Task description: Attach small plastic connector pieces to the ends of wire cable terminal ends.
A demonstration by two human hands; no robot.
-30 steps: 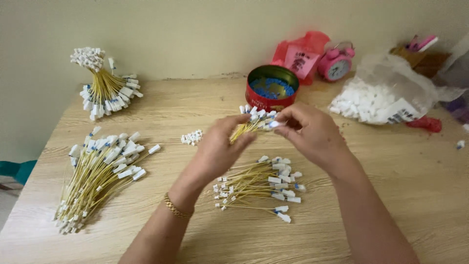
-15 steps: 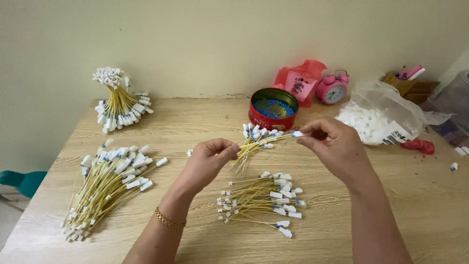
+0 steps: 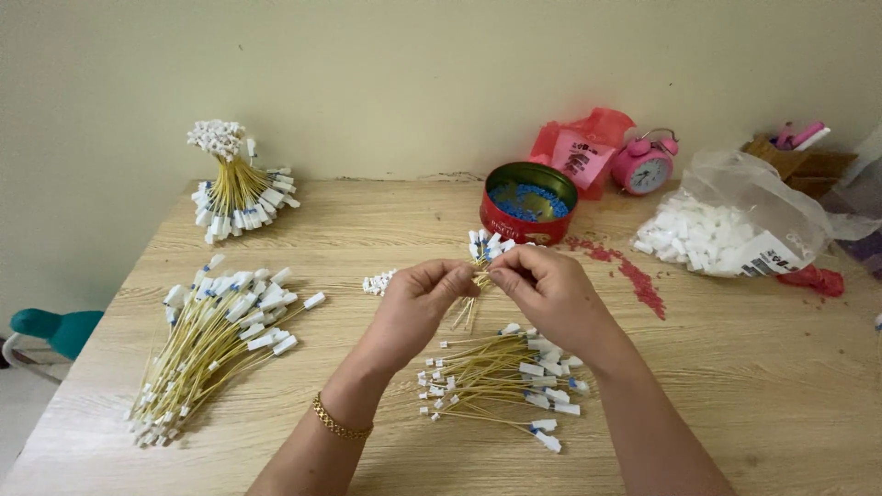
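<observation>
My left hand [image 3: 415, 305] and my right hand [image 3: 549, 292] meet above the middle of the wooden table [image 3: 735, 386]. Both pinch a small bunch of thin yellow wires with white end connectors [image 3: 481, 253], held upright between the fingertips. Below the hands lies a loose pile of the same yellow wires [image 3: 496, 377]. A gold bracelet [image 3: 338, 421] sits on my left wrist. A few small white connectors [image 3: 377, 283] lie just left of my left hand.
A large fan of yellow wires [image 3: 207, 344] lies at the left. A tied upright bundle [image 3: 234, 184] stands at the back left. A red round tin [image 3: 528, 202], a pink alarm clock [image 3: 643, 165], a plastic bag of white connectors [image 3: 726, 234] and red crumbs [image 3: 634, 276] sit at the back.
My hands have drawn closer together on the bunch; half a second ago the right hand was out to the right, pulling a wire end. The view has shifted slightly.
</observation>
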